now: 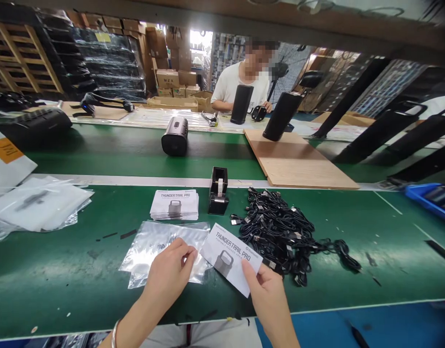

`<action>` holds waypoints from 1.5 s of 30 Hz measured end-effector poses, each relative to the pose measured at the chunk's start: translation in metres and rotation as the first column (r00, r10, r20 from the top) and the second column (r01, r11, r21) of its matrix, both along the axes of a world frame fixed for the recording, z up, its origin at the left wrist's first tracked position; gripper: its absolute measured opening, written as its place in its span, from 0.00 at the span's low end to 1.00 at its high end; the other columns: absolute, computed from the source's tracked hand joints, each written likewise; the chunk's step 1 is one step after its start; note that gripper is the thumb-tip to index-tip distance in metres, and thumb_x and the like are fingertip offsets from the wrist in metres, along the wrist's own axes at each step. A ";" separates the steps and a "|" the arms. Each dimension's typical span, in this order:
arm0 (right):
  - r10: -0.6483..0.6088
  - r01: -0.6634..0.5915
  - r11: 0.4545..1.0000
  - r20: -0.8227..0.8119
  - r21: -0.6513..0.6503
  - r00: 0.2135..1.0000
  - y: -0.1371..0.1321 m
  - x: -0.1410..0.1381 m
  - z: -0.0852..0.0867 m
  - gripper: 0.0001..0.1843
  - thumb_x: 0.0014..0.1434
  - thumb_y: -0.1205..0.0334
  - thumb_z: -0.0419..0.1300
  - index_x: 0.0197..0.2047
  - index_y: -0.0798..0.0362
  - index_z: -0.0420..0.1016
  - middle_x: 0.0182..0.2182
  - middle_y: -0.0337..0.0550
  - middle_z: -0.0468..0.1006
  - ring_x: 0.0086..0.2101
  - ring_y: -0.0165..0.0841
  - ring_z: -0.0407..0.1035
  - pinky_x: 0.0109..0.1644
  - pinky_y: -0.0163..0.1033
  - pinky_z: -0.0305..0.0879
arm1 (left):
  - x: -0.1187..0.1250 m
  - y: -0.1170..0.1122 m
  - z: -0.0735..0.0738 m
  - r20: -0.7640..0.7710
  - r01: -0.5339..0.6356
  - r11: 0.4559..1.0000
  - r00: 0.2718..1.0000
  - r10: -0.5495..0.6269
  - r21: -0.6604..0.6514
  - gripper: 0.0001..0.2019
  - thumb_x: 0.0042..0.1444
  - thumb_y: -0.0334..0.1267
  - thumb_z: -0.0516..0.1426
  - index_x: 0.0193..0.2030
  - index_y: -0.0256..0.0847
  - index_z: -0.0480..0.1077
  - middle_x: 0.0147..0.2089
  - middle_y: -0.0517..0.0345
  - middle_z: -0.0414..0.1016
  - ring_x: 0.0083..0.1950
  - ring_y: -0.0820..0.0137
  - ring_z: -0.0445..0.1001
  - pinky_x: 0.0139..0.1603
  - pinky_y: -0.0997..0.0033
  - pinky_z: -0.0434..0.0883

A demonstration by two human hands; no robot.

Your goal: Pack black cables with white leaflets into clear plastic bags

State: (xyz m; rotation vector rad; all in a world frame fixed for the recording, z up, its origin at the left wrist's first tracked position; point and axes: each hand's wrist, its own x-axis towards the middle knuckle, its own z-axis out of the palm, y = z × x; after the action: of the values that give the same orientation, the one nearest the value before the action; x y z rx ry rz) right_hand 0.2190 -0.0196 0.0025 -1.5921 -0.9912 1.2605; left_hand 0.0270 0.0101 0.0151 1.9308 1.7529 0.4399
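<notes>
A long green table (pixel 63 270) fills the near part of the scene. Beyond a pale strip runs a darker green belt (pixel 110 154), and a wooden board (pixel 298 164) lies on its right part. Far behind the belt, a person in a white shirt (pixel 229 84) sits at black cylinder units (pixel 241 104). On the belt lies a grey speaker-like unit (pixel 175 136).

On the near table, right of centre, lies a big heap of black cables (pixel 280 229). At the far left is a pile of plastic bags (pixel 37 203). In the middle stands a stack of booklets (pixel 174 204), and just right of it a black tape dispenser (pixel 218 190).

The left hand (pixel 170 275) pinches with thumb and fingers the edge of a clear plastic bag (pixel 153 246) lying flat on the table. The right hand (pixel 268 295) pinches the near corner of one booklet (pixel 229 258), held tilted just beside the bag's right edge.
</notes>
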 end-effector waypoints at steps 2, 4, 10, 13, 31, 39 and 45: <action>0.087 -0.085 0.991 0.013 -0.105 0.996 -0.002 0.000 -0.002 0.23 0.51 0.46 0.56 0.37 0.59 0.76 0.22 0.45 0.77 0.20 0.33 0.68 0.20 0.35 0.64 | -0.001 -0.001 -0.001 0.033 -0.002 1.000 0.999 0.002 0.014 0.14 0.59 0.41 0.43 0.32 0.43 0.68 0.32 0.59 0.67 0.29 0.70 0.68 0.32 0.68 0.64; 0.180 -0.176 0.961 0.002 -0.213 0.984 -0.002 0.000 -0.003 0.22 0.51 0.46 0.56 0.32 0.60 0.75 0.14 0.38 0.70 0.11 0.25 0.56 0.11 0.29 0.49 | -0.001 -0.003 -0.003 0.074 -0.008 0.999 0.997 0.006 0.038 0.12 0.59 0.41 0.43 0.36 0.43 0.67 0.34 0.58 0.68 0.30 0.69 0.68 0.33 0.67 0.65; 0.349 -0.373 0.910 -0.149 -0.181 0.925 0.007 0.006 0.013 0.23 0.51 0.49 0.58 0.44 0.57 0.70 0.17 0.34 0.70 0.12 0.21 0.55 0.13 0.26 0.50 | 0.000 -0.008 -0.015 0.022 0.031 0.991 0.999 -0.034 0.129 0.06 0.51 0.42 0.55 0.31 0.44 0.68 0.34 0.58 0.68 0.36 0.63 0.69 0.36 0.63 0.67; 0.436 -0.493 0.855 -0.293 -0.160 0.851 0.008 0.013 0.026 0.20 0.53 0.52 0.57 0.44 0.56 0.71 0.19 0.35 0.71 0.18 0.25 0.64 0.22 0.29 0.63 | 0.000 -0.008 -0.018 0.002 0.044 0.987 0.999 -0.045 0.153 0.08 0.55 0.38 0.51 0.29 0.43 0.70 0.32 0.57 0.68 0.35 0.65 0.69 0.35 0.64 0.67; 0.414 -0.416 0.907 -0.037 -0.070 0.909 0.032 -0.040 0.010 0.09 0.52 0.60 0.56 0.30 0.57 0.73 0.21 0.38 0.73 0.17 0.25 0.65 0.20 0.29 0.59 | 0.004 -0.013 0.004 0.313 0.052 0.997 0.947 -0.068 0.059 0.09 0.58 0.40 0.47 0.31 0.44 0.65 0.33 0.59 0.63 0.34 0.69 0.67 0.35 0.71 0.65; 0.185 -0.492 0.861 0.822 0.129 0.539 0.062 -0.029 0.030 0.10 0.59 0.64 0.52 0.33 0.49 0.74 0.31 0.39 0.77 0.33 0.30 0.70 0.35 0.31 0.60 | -0.006 -0.006 -0.007 0.283 0.082 0.996 0.957 -0.068 -0.038 0.11 0.59 0.43 0.45 0.31 0.44 0.63 0.33 0.59 0.63 0.32 0.69 0.65 0.33 0.69 0.64; -0.117 -0.058 0.990 0.980 0.127 0.161 0.110 0.033 0.055 0.17 0.58 0.50 0.51 0.36 0.56 0.71 0.35 0.51 0.72 0.36 0.40 0.69 0.31 0.36 0.60 | -0.004 -0.005 -0.007 0.255 0.083 0.994 0.965 -0.062 -0.072 0.12 0.59 0.46 0.45 0.30 0.44 0.62 0.34 0.59 0.64 0.32 0.68 0.65 0.32 0.69 0.64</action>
State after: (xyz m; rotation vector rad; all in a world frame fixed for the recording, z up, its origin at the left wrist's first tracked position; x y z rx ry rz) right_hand 0.2516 0.0903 0.0573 -2.3058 -1.7506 -0.1888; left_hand 0.0231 0.0050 0.0084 1.7887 1.5097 0.5524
